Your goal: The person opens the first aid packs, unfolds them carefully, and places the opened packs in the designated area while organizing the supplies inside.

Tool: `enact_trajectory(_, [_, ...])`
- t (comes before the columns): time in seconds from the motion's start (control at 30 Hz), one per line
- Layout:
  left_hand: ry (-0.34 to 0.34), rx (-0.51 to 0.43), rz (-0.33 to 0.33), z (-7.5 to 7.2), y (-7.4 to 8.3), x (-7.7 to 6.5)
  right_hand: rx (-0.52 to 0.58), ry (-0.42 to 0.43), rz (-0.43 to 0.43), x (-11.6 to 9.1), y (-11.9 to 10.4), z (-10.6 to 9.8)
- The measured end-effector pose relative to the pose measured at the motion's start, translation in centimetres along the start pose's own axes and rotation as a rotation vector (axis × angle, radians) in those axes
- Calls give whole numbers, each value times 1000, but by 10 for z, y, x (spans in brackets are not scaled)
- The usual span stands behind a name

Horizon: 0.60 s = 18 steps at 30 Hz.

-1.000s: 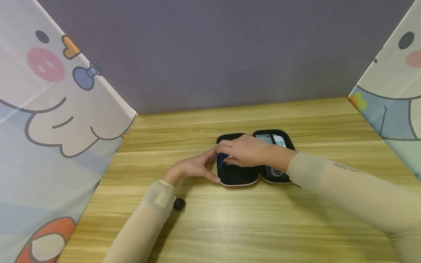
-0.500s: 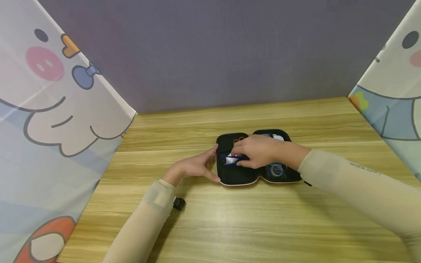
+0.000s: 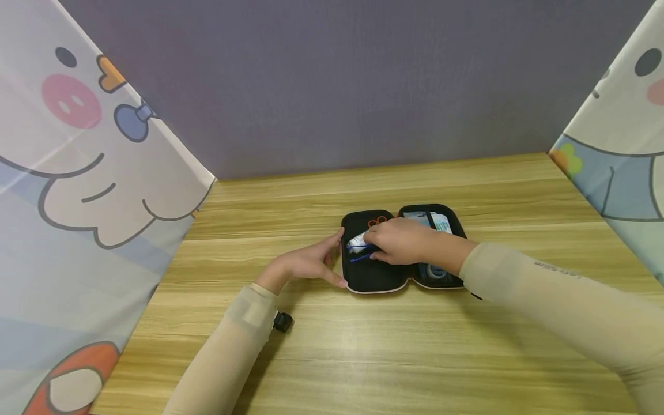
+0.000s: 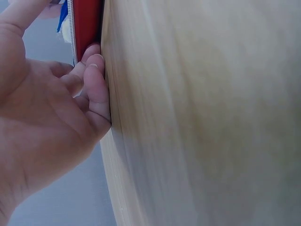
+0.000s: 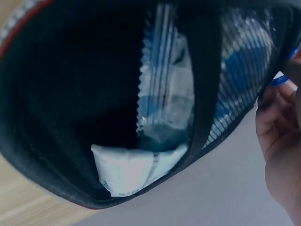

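Note:
A zip case (image 3: pixel 376 280), black inside, lies spread open on the table; its outside shows as a red side (image 4: pixel 87 26) in the left wrist view. My left hand (image 3: pixel 306 262) rests against the case's left edge, with thumb and fingers spread apart. Over the left half, my right hand (image 3: pixel 399 239) pinches blue tweezers (image 3: pixel 361 257) with its fingertips. A small white packet (image 3: pixel 356 242) lies at the tweezers' arms; whether they clamp it I cannot tell. Orange-red scissors handles (image 3: pixel 377 221) show just behind the right hand.
The case's right half holds a white packet (image 5: pixel 124 169), a clear plastic wrapper (image 5: pixel 162 89) and a clear ribbed bag with blue in it (image 5: pixel 244 66), behind a black strap (image 5: pixel 207 70). Wooden table (image 3: pixel 363 351) surrounds the case; a grey panel (image 3: pixel 363 86) stands behind.
My right hand has drawn back rightward from the case's left edge, then shifted slightly left. The scissors handles, tweezers and packet have come into sight. My left hand has stayed still.

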<state>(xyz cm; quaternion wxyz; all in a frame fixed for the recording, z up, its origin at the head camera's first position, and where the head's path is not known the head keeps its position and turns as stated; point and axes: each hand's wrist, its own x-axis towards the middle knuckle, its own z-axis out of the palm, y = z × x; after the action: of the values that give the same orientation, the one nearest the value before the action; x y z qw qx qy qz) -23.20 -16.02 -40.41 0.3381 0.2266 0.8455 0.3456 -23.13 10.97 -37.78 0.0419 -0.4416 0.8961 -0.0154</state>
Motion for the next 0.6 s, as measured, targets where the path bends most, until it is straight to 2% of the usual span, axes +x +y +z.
enact_trajectory(0.13, [4,3,1,0,0,0,-3,-2,42,1,-1,2])
enact_trajectory(0.4, [4,2,2,0,0,-1,64,-21,83,5,1,4])
enact_trajectory(0.6, [-3,-13,-2,0,-1,-1,101,-66,185,11,-3,2])
